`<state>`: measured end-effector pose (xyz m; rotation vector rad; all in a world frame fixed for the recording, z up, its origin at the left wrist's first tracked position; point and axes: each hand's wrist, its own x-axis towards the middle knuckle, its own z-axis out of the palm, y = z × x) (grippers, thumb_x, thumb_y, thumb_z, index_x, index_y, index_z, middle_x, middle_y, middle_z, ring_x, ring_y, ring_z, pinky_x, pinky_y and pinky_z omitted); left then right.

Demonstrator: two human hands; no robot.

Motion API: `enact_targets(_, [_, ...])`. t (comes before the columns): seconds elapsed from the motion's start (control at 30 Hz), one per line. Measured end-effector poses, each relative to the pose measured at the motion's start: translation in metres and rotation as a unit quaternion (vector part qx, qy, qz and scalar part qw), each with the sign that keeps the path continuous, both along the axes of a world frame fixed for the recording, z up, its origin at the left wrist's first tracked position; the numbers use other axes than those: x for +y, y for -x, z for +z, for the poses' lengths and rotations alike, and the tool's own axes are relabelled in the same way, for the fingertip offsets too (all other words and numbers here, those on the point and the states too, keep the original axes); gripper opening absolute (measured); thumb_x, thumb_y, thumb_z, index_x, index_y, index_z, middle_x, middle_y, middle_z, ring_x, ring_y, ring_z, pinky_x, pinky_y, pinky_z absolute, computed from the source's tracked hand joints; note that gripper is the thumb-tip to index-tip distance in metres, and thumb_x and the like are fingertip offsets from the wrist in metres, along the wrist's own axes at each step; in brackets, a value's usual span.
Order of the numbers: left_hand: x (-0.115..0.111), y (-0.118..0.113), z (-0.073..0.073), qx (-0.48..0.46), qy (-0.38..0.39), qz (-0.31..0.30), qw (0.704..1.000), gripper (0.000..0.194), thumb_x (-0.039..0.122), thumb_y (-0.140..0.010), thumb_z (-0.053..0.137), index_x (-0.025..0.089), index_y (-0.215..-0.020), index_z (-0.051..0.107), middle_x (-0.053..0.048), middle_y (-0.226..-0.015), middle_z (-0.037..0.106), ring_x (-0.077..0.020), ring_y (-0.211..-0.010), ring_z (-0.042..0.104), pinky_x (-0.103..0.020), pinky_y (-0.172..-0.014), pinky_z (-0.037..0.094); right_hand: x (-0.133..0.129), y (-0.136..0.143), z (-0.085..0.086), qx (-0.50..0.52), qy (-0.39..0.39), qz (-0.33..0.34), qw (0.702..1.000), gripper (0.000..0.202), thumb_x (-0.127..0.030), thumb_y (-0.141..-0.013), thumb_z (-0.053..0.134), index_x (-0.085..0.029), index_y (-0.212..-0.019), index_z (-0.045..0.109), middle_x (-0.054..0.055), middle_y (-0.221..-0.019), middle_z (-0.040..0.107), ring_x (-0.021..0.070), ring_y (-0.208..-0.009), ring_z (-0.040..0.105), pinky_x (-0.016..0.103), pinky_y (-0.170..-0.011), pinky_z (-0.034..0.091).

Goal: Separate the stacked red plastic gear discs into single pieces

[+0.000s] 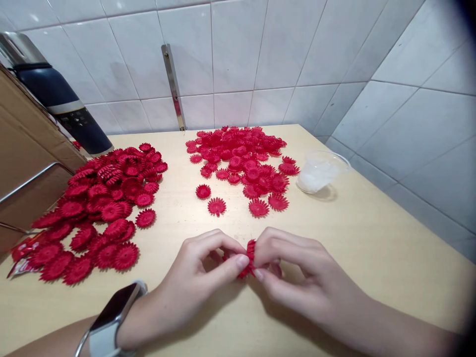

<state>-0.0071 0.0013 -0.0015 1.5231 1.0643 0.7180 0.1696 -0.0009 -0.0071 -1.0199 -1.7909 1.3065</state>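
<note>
Between my two hands, low over the near middle of the table, is a red fringed flower piece, partly covered by fingers. My left hand pinches its left side between thumb and fingertips. On its other side my right hand grips the edge, thumb underneath and index finger on top. Beyond the hands lie loose red flower pieces, the nearest being a single flat one. A large pile of flat red flower pieces spreads toward the wall. Thicker red flower pieces are heaped at the left.
A clear plastic cup with whitish contents stands at the right. At the left are a cardboard box and a dark blue flask. A tiled wall with a metal strip closes off the back of the table.
</note>
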Motion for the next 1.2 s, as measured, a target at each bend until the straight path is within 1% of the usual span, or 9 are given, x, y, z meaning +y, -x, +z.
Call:
enact_targets(0.07, [0.0002, 0.0004, -0.0002, -0.004, -0.008, -0.008, 1.000, 0.010, 0.023, -0.081, 0.055, 0.017, -0.080, 0.064, 0.000, -0.079, 0.063, -0.0118, -0.075, 0.056, -0.022, -0.068, 0.043, -0.0022, 0.0010, 0.0004, -0.028, -0.110, 0.010, 0.993, 0.016, -0.002, -0.072, 0.051, -0.016, -0.067, 0.057, 0.000, -0.068, 0.051, 0.0099, -0.060, 0.047, 0.022, -0.054, 0.037])
enact_targets(0.17, [-0.0007, 0.0012, -0.0006, -0.005, -0.014, -0.013, 1.000, 0.010, 0.022, -0.081, 0.055, 0.018, -0.080, 0.063, 0.001, -0.077, 0.062, -0.0104, -0.072, 0.054, -0.020, -0.066, 0.042, -0.0045, 0.0020, 0.0005, -0.028, -0.144, 0.019, 0.989, 0.019, 0.001, -0.071, 0.049, -0.017, -0.068, 0.055, 0.000, -0.071, 0.051, 0.0095, -0.061, 0.048, 0.021, -0.054, 0.038])
enact_targets(0.3, [-0.0025, 0.0017, -0.0006, -0.002, -0.029, -0.018, 0.999, 0.010, 0.020, -0.082, 0.054, 0.018, -0.076, 0.062, 0.002, -0.075, 0.061, -0.0092, -0.070, 0.054, -0.019, -0.064, 0.042, -0.0063, 0.0015, 0.0011, -0.010, -0.040, 0.018, 0.999, 0.017, -0.003, -0.072, 0.052, -0.019, -0.068, 0.048, -0.001, -0.072, 0.052, 0.0108, -0.066, 0.050, 0.022, -0.061, 0.041])
enact_targets(0.5, [-0.0038, 0.0017, -0.0004, 0.048, -0.102, -0.012, 0.994, 0.010, 0.021, -0.082, 0.054, 0.018, -0.076, 0.062, 0.001, -0.075, 0.062, -0.0094, -0.070, 0.055, -0.018, -0.064, 0.042, -0.0053, 0.0019, -0.0006, 0.048, 0.136, -0.018, 0.989, 0.008, -0.026, -0.081, 0.053, -0.021, -0.075, 0.051, -0.002, -0.072, 0.051, 0.0114, -0.065, 0.047, 0.023, -0.057, 0.039])
enact_targets(0.63, [-0.0051, 0.0020, -0.0024, 0.085, -0.171, -0.007, 0.982, 0.009, 0.018, -0.082, 0.054, 0.017, -0.076, 0.062, 0.001, -0.074, 0.060, -0.0090, -0.069, 0.055, -0.018, -0.063, 0.041, -0.0029, 0.0032, -0.0018, 0.050, 0.172, -0.030, 0.983, 0.011, -0.027, -0.079, 0.056, -0.019, -0.070, 0.055, -0.002, -0.068, 0.051, 0.0105, -0.062, 0.045, 0.022, -0.054, 0.035])
enact_targets(0.77, [-0.0050, 0.0022, -0.0041, 0.110, -0.195, -0.002, 0.975, 0.009, 0.018, -0.080, 0.056, 0.015, -0.073, 0.061, 0.000, -0.070, 0.058, -0.0096, -0.066, 0.054, -0.019, -0.060, 0.041, -0.0026, 0.0048, -0.0016, 0.076, 0.205, -0.053, 0.974, 0.014, -0.028, -0.074, 0.061, -0.018, -0.066, 0.057, -0.002, -0.064, 0.052, 0.0099, -0.058, 0.044, 0.022, -0.052, 0.034])
enact_targets(0.9, [-0.0039, 0.0023, -0.0044, 0.105, -0.169, -0.017, 0.980, 0.009, 0.020, -0.081, 0.055, 0.015, -0.077, 0.062, -0.001, -0.073, 0.060, -0.0107, -0.068, 0.055, -0.021, -0.062, 0.042, -0.0033, 0.0071, -0.0012, 0.121, 0.249, -0.058, 0.959, 0.021, -0.033, -0.068, 0.068, -0.016, -0.063, 0.056, -0.002, -0.061, 0.053, 0.0097, -0.056, 0.044, 0.022, -0.050, 0.032])
enact_targets(1.03, [-0.0039, 0.0024, -0.0035, 0.081, -0.146, -0.034, 0.985, 0.009, 0.019, -0.080, 0.055, 0.016, -0.081, 0.064, -0.001, -0.077, 0.061, -0.0106, -0.071, 0.056, -0.020, -0.065, 0.043, -0.0026, 0.0086, -0.0013, 0.167, 0.270, -0.060, 0.946, 0.023, -0.030, -0.064, 0.072, -0.016, -0.060, 0.054, -0.003, -0.062, 0.052, 0.0089, -0.056, 0.045, 0.021, -0.052, 0.034])
enact_targets(1.2, [-0.0049, 0.0026, 0.0001, 0.063, -0.102, -0.025, 0.992, 0.010, 0.016, -0.080, 0.054, 0.016, -0.074, 0.063, 0.001, -0.073, 0.060, -0.0100, -0.067, 0.054, -0.020, -0.062, 0.042, 0.0001, 0.0065, -0.0048, 0.193, 0.296, -0.012, 0.935, 0.017, -0.023, -0.065, 0.073, -0.015, -0.062, 0.058, -0.004, -0.062, 0.052, 0.0068, -0.054, 0.045, 0.020, -0.052, 0.034])
